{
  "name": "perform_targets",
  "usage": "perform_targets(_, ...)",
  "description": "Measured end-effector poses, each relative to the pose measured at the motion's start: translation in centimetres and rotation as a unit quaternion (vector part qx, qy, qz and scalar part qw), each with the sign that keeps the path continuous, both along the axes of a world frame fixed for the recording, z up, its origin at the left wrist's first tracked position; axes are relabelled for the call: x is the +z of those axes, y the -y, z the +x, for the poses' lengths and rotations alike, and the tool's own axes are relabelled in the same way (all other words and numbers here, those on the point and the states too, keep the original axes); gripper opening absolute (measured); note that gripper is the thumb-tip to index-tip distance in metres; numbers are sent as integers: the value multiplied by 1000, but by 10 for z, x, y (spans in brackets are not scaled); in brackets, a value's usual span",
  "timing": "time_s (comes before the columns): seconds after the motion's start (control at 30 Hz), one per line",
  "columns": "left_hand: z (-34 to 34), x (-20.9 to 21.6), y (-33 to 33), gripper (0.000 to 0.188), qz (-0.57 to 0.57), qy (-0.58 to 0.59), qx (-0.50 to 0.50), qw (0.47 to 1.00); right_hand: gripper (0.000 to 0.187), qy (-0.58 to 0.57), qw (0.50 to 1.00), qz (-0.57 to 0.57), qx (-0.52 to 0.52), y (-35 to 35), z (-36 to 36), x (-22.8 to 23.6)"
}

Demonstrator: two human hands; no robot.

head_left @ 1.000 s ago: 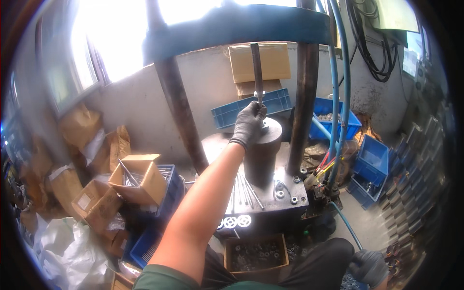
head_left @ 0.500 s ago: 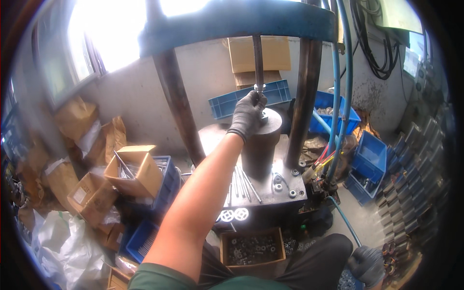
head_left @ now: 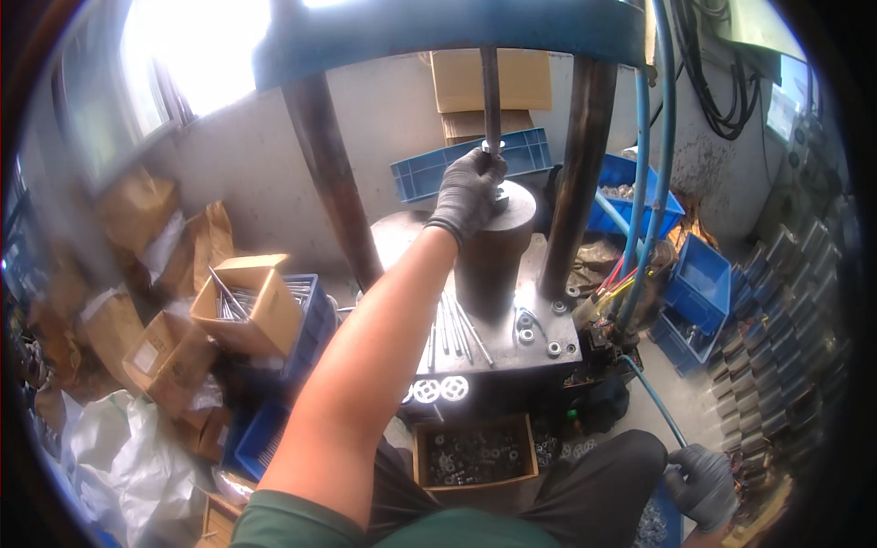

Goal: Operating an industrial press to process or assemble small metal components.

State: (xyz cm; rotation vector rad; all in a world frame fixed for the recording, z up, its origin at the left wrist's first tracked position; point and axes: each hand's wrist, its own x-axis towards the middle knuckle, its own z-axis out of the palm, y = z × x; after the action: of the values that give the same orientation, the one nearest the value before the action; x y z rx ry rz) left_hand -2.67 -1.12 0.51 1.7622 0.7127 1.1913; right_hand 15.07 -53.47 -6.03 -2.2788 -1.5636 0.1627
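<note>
My left hand [head_left: 468, 194], in a dark grey glove, is closed at the top of a thick round metal block [head_left: 493, 260]. Its fingers pinch a small metal part, mostly hidden by the glove, right beneath the press's upright rod [head_left: 491, 96]. A pale disc [head_left: 493, 146] shows at the rod's lower end, just above the fingertips. At the lower right, my right hand [head_left: 702, 486], also gloved, is wrapped round the end of a blue-green lever [head_left: 656, 402]. Several thin metal rods [head_left: 455, 331] lie on the press table [head_left: 502, 354] beside the block, with pliers [head_left: 530, 315] and metal rings [head_left: 554, 348] to the right.
Two dark columns [head_left: 331, 173] and a blue crossbeam [head_left: 448, 41] frame the work spot. A wooden box [head_left: 475, 487] of small parts stands below the table. Cartons [head_left: 265, 306] and blue crates sit left; blue bins [head_left: 699, 283], hoses [head_left: 656, 164] and stacked metal pieces [head_left: 772, 338] are right.
The whole view has shifted slightly, so things sit a little higher in the picture. Both hands keep their places, the left at the block and the right on the lever.
</note>
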Motion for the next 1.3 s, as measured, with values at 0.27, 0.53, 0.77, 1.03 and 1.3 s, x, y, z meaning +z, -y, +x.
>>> perform_targets(0.27, -2, 5, 1, 33, 9, 23, 1, 1000, 25, 243, 901, 358, 22, -121, 85, 73)
perform_targets(0.53, -1, -7, -18, 35, -38, 166, -51, 984, 34, 233, 890, 383, 77, -154, 96, 84)
perform_targets(0.77, 0, -7, -22, 39, -29, 108, -45, 993, 28, 85, 990, -41, 101, -21, 42, 32)
perform_targets(1.03, -4, -6, -18, 43, -18, 73, -63, 995, 14, 61, 993, -52, 91, 14, 2, -26)
perform_targets(1.3, -4, -5, -18, 34, 0, 71, -54, 996, 15, 45, 994, -40, 87, 5, 3, -11)
